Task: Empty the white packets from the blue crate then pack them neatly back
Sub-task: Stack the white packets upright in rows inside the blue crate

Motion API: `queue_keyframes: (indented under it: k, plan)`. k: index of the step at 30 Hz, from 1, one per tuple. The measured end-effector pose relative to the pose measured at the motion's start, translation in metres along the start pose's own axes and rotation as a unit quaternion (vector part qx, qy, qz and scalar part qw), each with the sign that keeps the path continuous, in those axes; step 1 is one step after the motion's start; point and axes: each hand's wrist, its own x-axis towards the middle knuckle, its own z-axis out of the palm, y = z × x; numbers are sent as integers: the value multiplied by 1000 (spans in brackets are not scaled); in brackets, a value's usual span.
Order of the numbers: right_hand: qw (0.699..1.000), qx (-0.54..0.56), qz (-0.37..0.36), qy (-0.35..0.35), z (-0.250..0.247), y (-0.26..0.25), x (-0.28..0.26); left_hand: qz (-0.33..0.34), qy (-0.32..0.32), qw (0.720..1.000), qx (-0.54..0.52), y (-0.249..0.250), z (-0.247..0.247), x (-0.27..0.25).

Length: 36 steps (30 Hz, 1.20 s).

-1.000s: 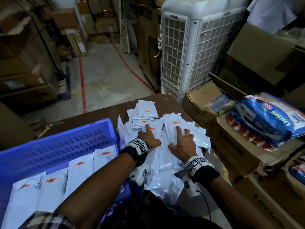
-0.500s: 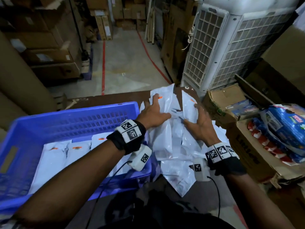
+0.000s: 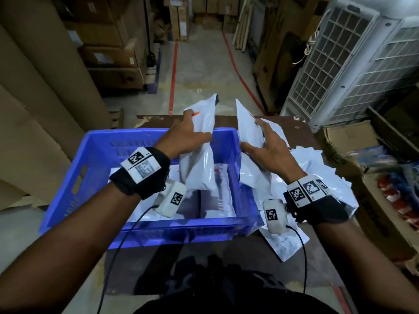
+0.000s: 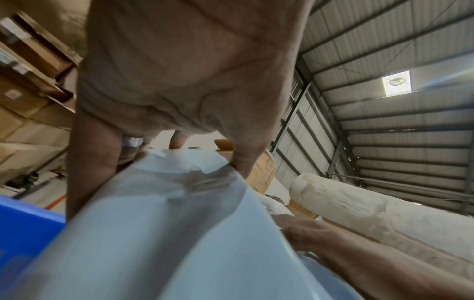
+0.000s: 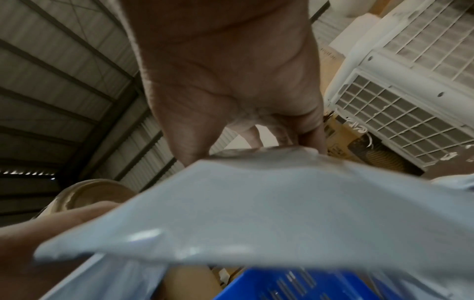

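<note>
My left hand [image 3: 186, 137] grips a white packet [image 3: 200, 150] upright over the right part of the blue crate [image 3: 90, 159]. In the left wrist view the packet [image 4: 164, 233] runs from under the palm, with the fingers [image 4: 89, 158] curled round it. My right hand [image 3: 265, 146] holds another white packet [image 3: 250, 137] just right of the crate's right wall. The right wrist view shows that packet [image 5: 269, 203] pinched under the fingers [image 5: 310, 138]. Several white packets [image 3: 220, 191] lie inside the crate. A loose pile of packets [image 3: 317, 177] lies on the brown table [image 3: 301, 132] to the right.
A white air cooler [image 3: 353, 64] stands at the back right. Open cardboard boxes [image 3: 344, 141] with blue product packs sit right of the table. Cardboard stacks [image 3: 108, 60] line the left side, and a floor aisle with red lines [image 3: 199, 69] runs ahead.
Both hands rose from the pile on the table, each taking packets. The left hand moved left over the crate with its packet; the right hand followed to the crate's right wall.
</note>
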Motion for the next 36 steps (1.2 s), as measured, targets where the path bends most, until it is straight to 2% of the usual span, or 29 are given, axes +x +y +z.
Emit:
queue_keyframes:
  k: [3, 6, 9, 13, 16, 21, 25, 28, 36]
  plan:
    - [999, -27, -12, -31, 20, -20, 0, -32, -42, 998, 22, -29, -14, -6]
    - [993, -71, -23, -91, 41, -36, 1, -57, -79, 994, 40, -55, -22, -13]
    - [977, -122, -32, -172, 62, -48, 0, -77, -111, 990, 38, -76, -27, -16]
    - [952, -174, 3, -251, 85, -57, 4, -121, -164, 979, 27, -100, -27, -14]
    - [939, -213, 16, -270, 102, -67, 10, -136, -169, 975, 52, -113, -32, -12]
    - [925, -228, 24, -304, 140, -82, 27, -150, -130, 976, 89, -132, -48, -8]
    - [921, -225, 19, -316, 172, -95, 33, -138, -134, 971, 142, -144, -59, -11]
    - [915, -231, 15, -330, 199, -103, 32, -157, -135, 961, 182, -151, -67, -15]
    - [903, -247, 20, -352, 255, -126, 32, -156, -152, 943, 251, -182, -66, -8]
